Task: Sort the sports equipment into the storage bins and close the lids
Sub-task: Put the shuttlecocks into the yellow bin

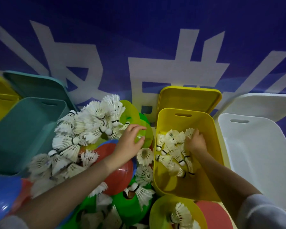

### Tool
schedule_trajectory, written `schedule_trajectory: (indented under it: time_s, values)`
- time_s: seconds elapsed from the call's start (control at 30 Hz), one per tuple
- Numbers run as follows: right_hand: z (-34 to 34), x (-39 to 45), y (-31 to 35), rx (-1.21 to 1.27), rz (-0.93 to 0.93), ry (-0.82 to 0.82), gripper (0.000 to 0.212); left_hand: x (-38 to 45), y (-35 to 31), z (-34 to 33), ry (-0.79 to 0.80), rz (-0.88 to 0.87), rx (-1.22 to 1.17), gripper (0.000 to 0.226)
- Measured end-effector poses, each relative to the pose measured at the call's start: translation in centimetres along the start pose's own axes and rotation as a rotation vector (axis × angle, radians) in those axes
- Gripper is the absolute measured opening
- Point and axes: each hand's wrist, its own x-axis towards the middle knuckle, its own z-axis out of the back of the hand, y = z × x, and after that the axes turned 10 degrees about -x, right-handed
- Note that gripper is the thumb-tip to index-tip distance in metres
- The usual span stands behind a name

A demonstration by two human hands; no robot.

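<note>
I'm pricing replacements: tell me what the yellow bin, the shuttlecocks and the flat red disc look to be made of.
Yellow bin: apparently moulded plastic, smooth and matte, with rounded corners and a cut-out handle slot.
Shuttlecocks: white, ribbed skirts that look like real feathers, rounded white bases with a dark band; cork or foam, cannot tell.
Red disc: likely thin plastic, with a glossy highlight.

- we've got bare forearms, nothing on our left hand (130, 139) or right hand (196, 142)
- light grey sleeves (261, 212) pushed up near our elbows
</note>
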Motion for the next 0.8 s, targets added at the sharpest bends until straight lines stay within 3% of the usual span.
schedule_trajectory:
  time_s: [0.17, 0.37, 0.57, 0.7, 0.8]
  values:
    - [2.1, -2.5, 0.5, -0.001, 0.095, -0.123, 0.065, -2.3, 0.2, 1.9, 0.029, 0.025, -0.022, 0.031]
    - [5.8, -10.3, 4.8, 0.300, 0.415, -0.237, 0.035, -5.4, -0.9, 4.7, 0.030, 0.058, -0.066, 0.028]
    - [4.5, -21.1, 9.8, 0.535, 0.737, 0.088, 0.026, -11.3, -1.0, 8.2, -0.008, 0.140, -0.082, 0.026]
    - [-0.8, -26.2, 10.3, 0.518, 0.820, 0.348, 0.026, -17.8, 0.9, 9.9, -0.041, 0.205, -0.105, 0.025]
    - [-5.8, -28.2, 9.0, 0.409, 0.881, 0.474, 0.027, -22.8, 2.7, 10.0, -0.009, 0.298, 0.025, 0.024]
